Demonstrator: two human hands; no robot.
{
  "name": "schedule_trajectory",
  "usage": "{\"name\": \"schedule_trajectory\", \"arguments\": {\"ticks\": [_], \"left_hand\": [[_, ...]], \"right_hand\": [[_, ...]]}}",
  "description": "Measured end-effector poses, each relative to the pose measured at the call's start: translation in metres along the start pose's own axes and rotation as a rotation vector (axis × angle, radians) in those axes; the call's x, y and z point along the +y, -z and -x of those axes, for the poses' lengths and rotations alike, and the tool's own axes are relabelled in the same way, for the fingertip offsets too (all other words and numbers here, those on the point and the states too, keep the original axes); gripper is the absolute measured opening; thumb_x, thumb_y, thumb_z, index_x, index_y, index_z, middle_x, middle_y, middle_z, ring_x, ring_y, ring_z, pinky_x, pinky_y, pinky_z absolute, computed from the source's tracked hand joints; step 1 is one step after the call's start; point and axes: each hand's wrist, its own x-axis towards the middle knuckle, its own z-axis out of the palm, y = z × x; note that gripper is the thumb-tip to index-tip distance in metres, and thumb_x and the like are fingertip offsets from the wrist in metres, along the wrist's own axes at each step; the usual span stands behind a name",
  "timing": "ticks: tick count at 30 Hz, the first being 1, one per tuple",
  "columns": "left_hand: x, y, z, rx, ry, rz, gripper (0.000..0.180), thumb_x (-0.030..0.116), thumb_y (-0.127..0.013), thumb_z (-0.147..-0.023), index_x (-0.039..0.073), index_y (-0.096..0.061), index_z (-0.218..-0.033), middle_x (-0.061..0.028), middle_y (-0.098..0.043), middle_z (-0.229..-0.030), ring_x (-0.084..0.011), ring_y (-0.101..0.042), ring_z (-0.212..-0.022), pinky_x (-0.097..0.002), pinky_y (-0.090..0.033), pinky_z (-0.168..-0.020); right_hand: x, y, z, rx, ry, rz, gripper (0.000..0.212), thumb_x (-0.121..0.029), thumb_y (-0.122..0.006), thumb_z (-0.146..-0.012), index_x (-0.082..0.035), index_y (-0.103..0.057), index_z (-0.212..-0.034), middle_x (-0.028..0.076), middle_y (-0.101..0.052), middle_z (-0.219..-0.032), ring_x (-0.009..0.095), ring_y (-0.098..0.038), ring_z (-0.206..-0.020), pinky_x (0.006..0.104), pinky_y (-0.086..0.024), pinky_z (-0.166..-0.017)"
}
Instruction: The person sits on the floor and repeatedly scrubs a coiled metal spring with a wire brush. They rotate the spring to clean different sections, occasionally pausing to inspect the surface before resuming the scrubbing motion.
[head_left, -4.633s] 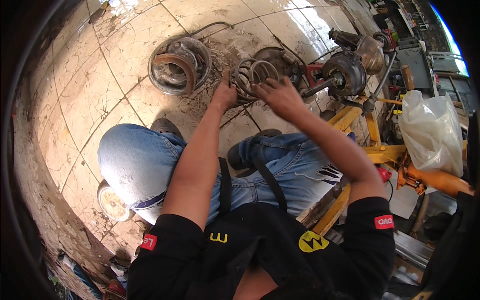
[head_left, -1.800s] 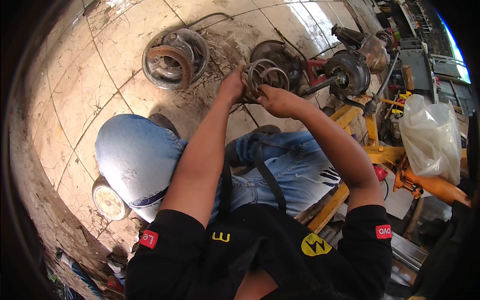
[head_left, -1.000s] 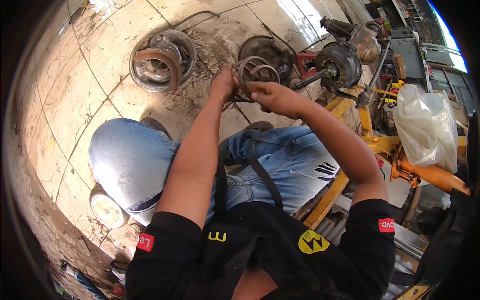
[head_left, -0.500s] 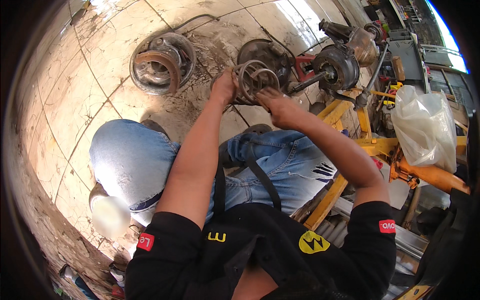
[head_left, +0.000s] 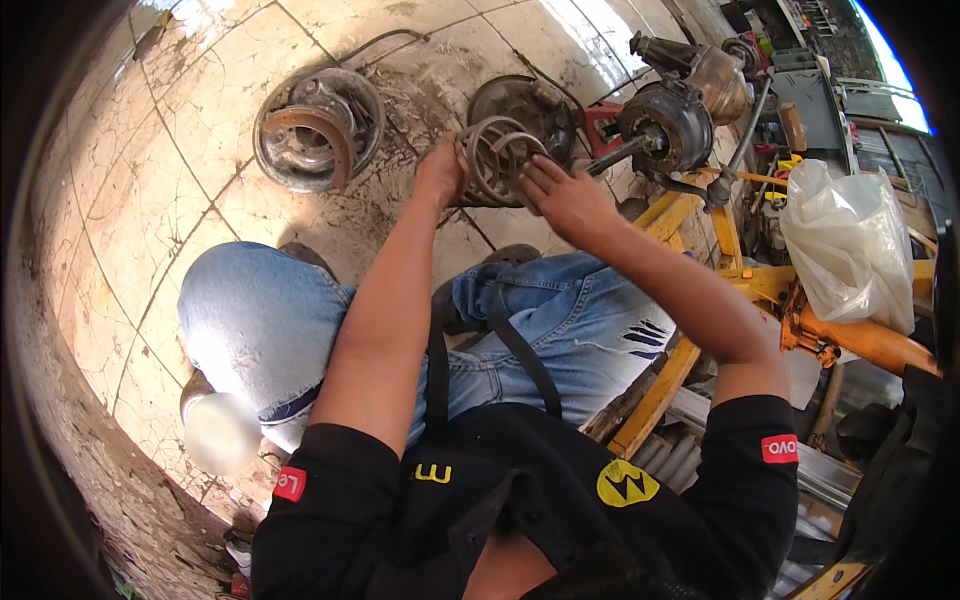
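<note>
A greyish, worn metal piece of round loops, apparently a coil spring, is held above the floor in front of me. My left hand is closed around its left side. My right hand lies against its right side with the fingers stretched out, their tips touching the metal. Just beyond the spring lies a dark round backing plate, partly covered by it. To the left, a round brake assembly rests on the tiles with a rusty curved brake shoe on it.
An axle housing with a dark round hub and a shaft stands at the right, near a yellow metal frame. A clear plastic bag hangs over an orange jack-like part. A dark hose lies on the cracked tiled floor.
My right hand has shifted slightly right and its fingers have straightened along the spring's side. My left hand keeps its grip. The whole view has shifted slightly.
</note>
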Motion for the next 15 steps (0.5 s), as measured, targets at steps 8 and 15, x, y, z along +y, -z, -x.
{"name": "schedule_trajectory", "arguments": {"ticks": [8, 15], "left_hand": [[0.077, 0.022, 0.044, -0.026, -0.077, -0.360, 0.035, 0.027, -0.053, -0.095, 0.006, -0.052, -0.123, -0.0206, -0.066, -0.105, -0.0333, -0.063, -0.094, -0.0418, -0.047, -0.082], [0.040, 0.004, 0.019, -0.008, 0.047, 0.042, 0.027, 0.030, -0.048, -0.098, 0.007, -0.060, -0.093, -0.0101, -0.059, -0.079, -0.0244, -0.054, -0.069, -0.0399, -0.045, -0.070]], "right_hand": [[-0.041, 0.040, -0.034, -0.275, -0.480, -1.231, 0.052, -0.022, -0.051, -0.092, 0.004, -0.040, -0.135, 0.031, -0.062, -0.104, 0.042, -0.061, -0.104, 0.0449, -0.047, -0.092], [-0.005, 0.021, 0.011, -0.183, -0.042, 0.058, 0.055, -0.013, -0.052, -0.087, -0.005, -0.043, -0.141, 0.008, -0.050, -0.142, 0.021, -0.042, -0.135, 0.0410, -0.046, -0.090]]}}
